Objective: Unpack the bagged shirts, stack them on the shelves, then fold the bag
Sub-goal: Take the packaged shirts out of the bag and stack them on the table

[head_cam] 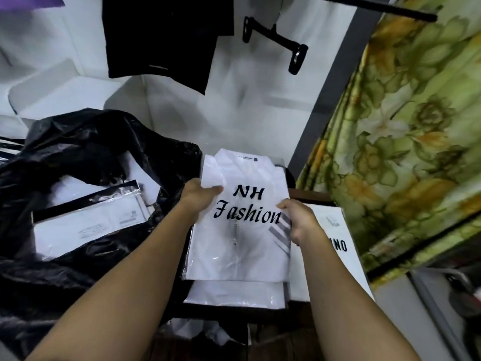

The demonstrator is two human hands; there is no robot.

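1. Far to the left of the hands, the black bag [78, 152] lay crumpled and open, its rim sagging against the left forearm. Flat bagged shirts [86, 220] showed inside its mouth.
2. Above and beyond the left hand [197, 196], a black garment [161, 40] hung against the white wall, well apart from it.
3. The left hand gripped the left edge of the top shirt [242, 243], thumb on its face beside the letters "NH".
4. Between the hands, the top shirt, white in clear wrap and printed "NH Fashion", lay over a stack [234, 293] of like packets whose near edge stuck out beneath it.
5. The right hand [299, 220] held the shirt's right edge by the grey stripes, fingers curled round it.
6. Just right of the right hand lay another white packet [330, 243], partly hidden by the forearm.
7. Farther right, a floral curtain [416, 126] hung close, leaving little room on that side.
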